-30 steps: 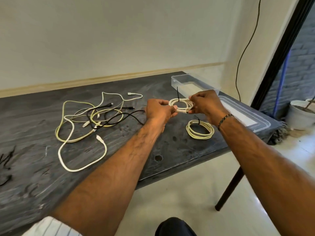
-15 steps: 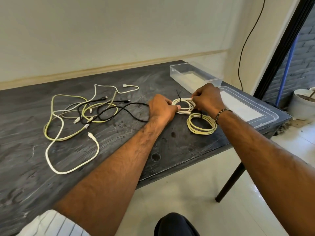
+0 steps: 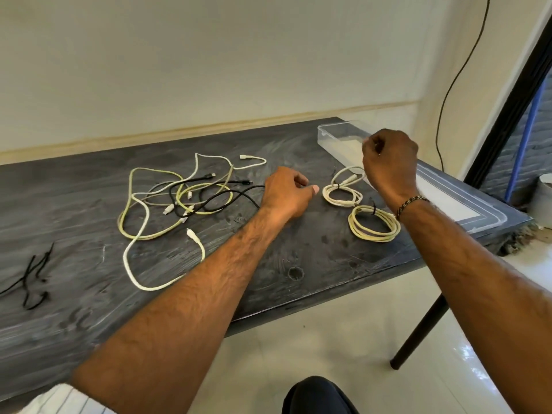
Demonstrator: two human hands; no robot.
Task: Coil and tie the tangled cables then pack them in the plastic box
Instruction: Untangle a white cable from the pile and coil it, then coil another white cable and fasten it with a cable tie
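Far left, spare black ties (image 3: 30, 276) on the dark table (image 3: 89, 294). Next, the loose tangled cables (image 3: 179, 201) — soft, light, floppy, snag-prone; best taken near a plug end and drawn out one at a time. Left hand (image 3: 286, 194) loosely curled just beside the black strand, holding nothing. White coil (image 3: 342, 197) and yellow coil (image 3: 375, 224), each tied, now flat on the table — half a second ago the white one sat between both hands. Right hand (image 3: 388, 156) lifted, fisted; contents impossible to tell. Plastic box (image 3: 328, 135) behind, nothing packed.
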